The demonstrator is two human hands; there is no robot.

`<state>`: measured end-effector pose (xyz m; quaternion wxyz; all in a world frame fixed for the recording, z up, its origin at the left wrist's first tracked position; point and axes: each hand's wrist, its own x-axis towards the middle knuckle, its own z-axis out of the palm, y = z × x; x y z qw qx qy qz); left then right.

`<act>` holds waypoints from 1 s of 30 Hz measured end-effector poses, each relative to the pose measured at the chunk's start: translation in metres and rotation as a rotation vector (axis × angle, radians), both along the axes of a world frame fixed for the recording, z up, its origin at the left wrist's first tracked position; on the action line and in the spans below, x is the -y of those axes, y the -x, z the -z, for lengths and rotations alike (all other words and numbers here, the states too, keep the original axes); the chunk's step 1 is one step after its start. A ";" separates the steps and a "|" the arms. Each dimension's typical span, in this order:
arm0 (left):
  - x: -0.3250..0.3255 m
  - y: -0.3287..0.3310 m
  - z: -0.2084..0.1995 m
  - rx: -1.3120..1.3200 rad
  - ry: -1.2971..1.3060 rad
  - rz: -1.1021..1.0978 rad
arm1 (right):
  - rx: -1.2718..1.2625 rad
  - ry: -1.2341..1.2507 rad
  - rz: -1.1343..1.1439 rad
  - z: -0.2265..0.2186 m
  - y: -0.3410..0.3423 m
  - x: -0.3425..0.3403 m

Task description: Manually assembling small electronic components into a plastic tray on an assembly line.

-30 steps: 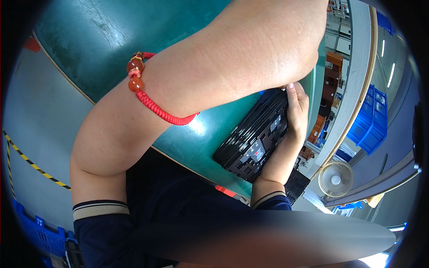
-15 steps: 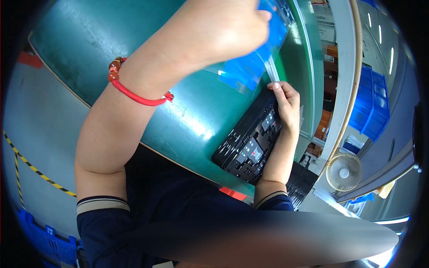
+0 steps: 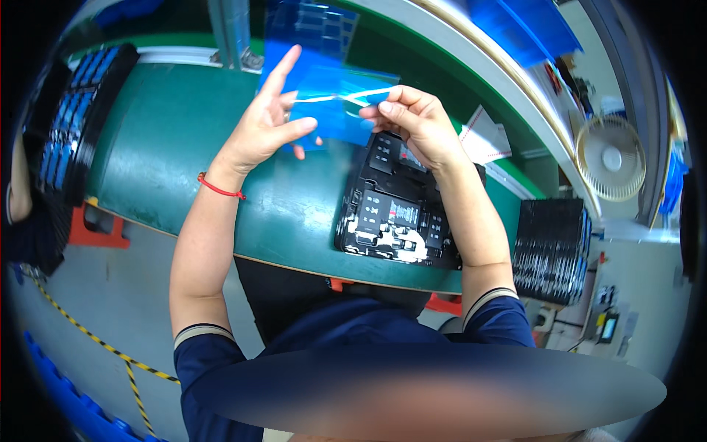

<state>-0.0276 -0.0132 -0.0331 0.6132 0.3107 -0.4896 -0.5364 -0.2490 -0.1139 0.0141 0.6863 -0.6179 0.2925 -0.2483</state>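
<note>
My right hand (image 3: 420, 121) is closed, thumb and forefinger pinching a narrow whitish strip (image 3: 368, 93) of film or tape. The strip stretches left in front of translucent blue sheets (image 3: 340, 125). My left hand (image 3: 269, 121), a red cord at its wrist, has its forefinger and thumb spread apart. The strip's left end reaches that hand's fingers, though I cannot tell whether they touch it. Below my right hand and forearm, a black tray (image 3: 353, 184) lies on the green table, holding flat black battery packs (image 3: 394, 210). My right forearm partly covers it.
Stacked black trays (image 3: 552, 250) stand at the right. More trays with blue pieces (image 3: 81, 110) are at the far left, beside another person's arm (image 3: 20, 180). White paper (image 3: 486, 136) rests behind my right hand. A fan (image 3: 611, 157) and a blue bin (image 3: 523, 29) are beyond the table.
My left hand has moved back and left from the blue sheets, its fingers now spread. My right hand has risen off the tray's edge, still pinching the strip. The view has turned.
</note>
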 end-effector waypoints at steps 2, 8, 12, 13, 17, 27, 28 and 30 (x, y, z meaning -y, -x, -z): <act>0.008 -0.005 0.005 -0.045 -0.040 -0.065 | 0.055 0.010 0.097 -0.003 0.023 0.004; 0.025 -0.022 0.039 1.131 0.305 -0.776 | 0.232 -0.173 0.414 0.026 0.109 0.031; 0.025 -0.002 0.058 1.693 -0.024 -0.637 | 0.473 -0.309 0.444 0.058 0.144 0.048; 0.026 -0.001 0.058 1.714 -0.017 -0.637 | 0.463 -0.275 0.457 0.060 0.147 0.050; 0.026 0.000 0.058 1.659 -0.036 -0.666 | 0.604 -0.327 0.390 0.066 0.150 0.056; 0.024 0.002 0.057 1.535 0.082 -0.774 | 0.677 -0.392 0.379 0.069 0.156 0.058; 0.023 0.003 0.057 1.542 0.084 -0.767 | 0.676 -0.377 0.347 0.070 0.156 0.058; 0.022 0.003 0.056 1.561 0.121 -0.824 | 0.669 -0.380 0.338 0.071 0.151 0.056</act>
